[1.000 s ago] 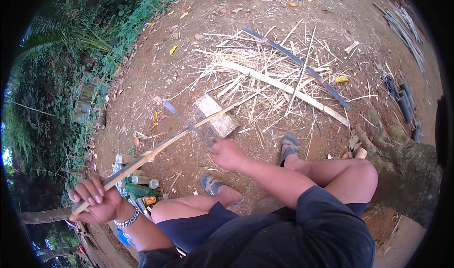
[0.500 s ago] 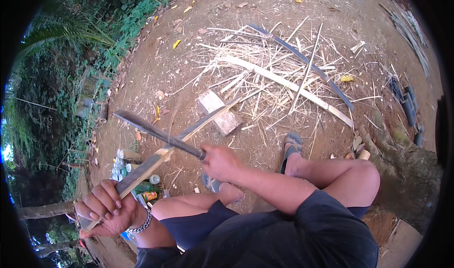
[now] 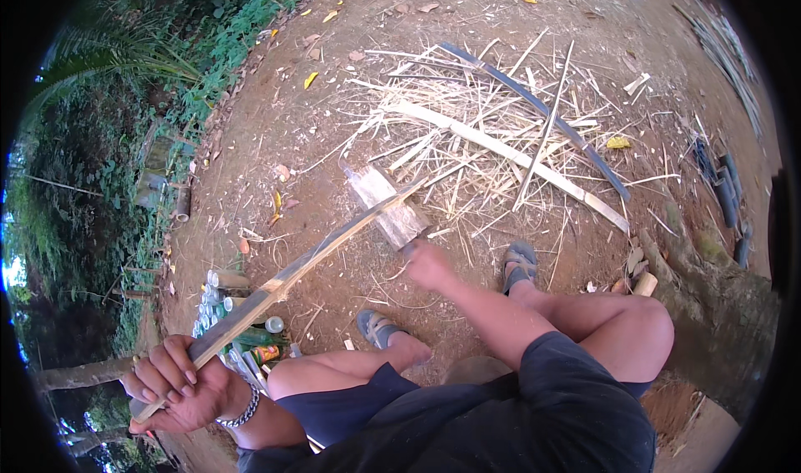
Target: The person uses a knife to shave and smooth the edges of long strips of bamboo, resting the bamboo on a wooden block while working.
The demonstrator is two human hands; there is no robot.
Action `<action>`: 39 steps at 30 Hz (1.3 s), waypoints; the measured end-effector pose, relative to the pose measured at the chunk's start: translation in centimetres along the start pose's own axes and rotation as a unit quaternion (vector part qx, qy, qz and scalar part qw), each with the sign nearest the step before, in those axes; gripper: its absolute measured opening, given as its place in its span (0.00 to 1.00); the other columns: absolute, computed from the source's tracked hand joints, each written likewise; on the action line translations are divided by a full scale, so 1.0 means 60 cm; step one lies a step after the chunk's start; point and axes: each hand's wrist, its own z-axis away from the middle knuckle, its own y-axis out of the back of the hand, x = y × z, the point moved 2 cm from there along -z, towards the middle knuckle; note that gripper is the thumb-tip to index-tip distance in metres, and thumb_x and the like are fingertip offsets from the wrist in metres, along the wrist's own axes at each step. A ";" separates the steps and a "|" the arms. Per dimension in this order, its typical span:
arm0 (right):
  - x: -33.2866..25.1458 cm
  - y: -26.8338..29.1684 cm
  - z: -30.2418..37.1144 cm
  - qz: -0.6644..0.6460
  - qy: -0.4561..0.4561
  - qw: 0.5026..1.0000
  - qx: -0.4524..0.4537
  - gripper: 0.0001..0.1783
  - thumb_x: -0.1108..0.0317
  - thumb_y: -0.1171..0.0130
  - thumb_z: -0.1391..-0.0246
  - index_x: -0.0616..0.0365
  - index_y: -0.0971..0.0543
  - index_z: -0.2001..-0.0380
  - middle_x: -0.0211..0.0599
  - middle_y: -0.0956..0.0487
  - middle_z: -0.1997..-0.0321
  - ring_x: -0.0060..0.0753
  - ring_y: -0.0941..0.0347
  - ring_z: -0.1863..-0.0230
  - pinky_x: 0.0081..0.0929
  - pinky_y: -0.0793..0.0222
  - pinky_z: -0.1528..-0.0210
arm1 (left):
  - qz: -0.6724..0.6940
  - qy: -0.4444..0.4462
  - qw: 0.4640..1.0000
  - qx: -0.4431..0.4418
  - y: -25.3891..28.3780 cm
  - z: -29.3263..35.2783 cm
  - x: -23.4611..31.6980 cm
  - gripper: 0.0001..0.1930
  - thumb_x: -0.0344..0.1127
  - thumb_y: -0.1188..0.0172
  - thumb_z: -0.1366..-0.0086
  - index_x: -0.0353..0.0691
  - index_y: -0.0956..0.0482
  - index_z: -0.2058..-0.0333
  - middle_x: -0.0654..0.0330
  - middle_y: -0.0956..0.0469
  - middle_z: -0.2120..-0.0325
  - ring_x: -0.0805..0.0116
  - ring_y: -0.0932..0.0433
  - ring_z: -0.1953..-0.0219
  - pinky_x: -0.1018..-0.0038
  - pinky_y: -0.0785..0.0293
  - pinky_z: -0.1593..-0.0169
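Note:
My left hand [image 3: 179, 381], a chain bracelet at its wrist, is closed around the near end of a long split bamboo strip [image 3: 313, 258]. Dark skin covers one side of the strip and pale wood shows along its cut edge. Its far end rests across a squared wooden block [image 3: 385, 203] on the ground. At the block's near end my right hand [image 3: 430, 266] is closed on the dark handle of a machete [image 3: 409, 247]. Motion blurs its blade, which seems to lie along the block; its exact place is unclear.
Beyond the block lies a heap of bamboo shavings [image 3: 467, 152], with a pale strip [image 3: 509, 154] and a dark strip [image 3: 534, 102] across it. Glass bottles [image 3: 254, 337] stand by my left knee. A tree trunk [image 3: 717, 314] rises at right, and plants [image 3: 167, 64] border the left.
My right hand has moved forward and right with the machete, from midway along the bamboo strip to the block. My left hand keeps its grip, and the strip has shifted slightly.

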 end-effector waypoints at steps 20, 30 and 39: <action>-0.116 0.034 -0.017 0.036 0.110 0.988 -0.097 0.19 0.69 0.45 0.50 0.57 0.23 0.53 0.51 0.19 0.64 0.52 0.21 0.60 0.42 0.26 0.55 | -0.045 -0.002 0.998 0.045 0.083 -0.060 0.005 0.26 0.62 0.38 0.42 0.44 0.34 0.76 0.72 0.36 0.88 0.82 0.37 0.87 0.85 0.38 0.77; 0.077 0.056 -0.131 0.097 -0.111 0.983 -0.106 0.16 0.67 0.46 0.42 0.62 0.25 0.52 0.50 0.20 0.59 0.45 0.22 0.59 0.40 0.24 0.55 | -0.041 -0.004 0.998 0.042 0.111 -0.084 0.003 0.29 0.66 0.45 0.39 0.44 0.35 0.77 0.72 0.37 0.89 0.81 0.38 0.88 0.85 0.38 0.77; 0.291 0.052 -0.253 0.258 -0.132 0.953 -0.093 0.13 0.67 0.47 0.44 0.63 0.19 0.61 0.50 0.19 0.66 0.43 0.20 0.64 0.38 0.25 0.62 | -0.051 0.002 0.995 0.080 0.129 -0.098 0.006 0.34 0.73 0.57 0.38 0.43 0.36 0.78 0.70 0.38 0.89 0.79 0.38 0.88 0.83 0.40 0.79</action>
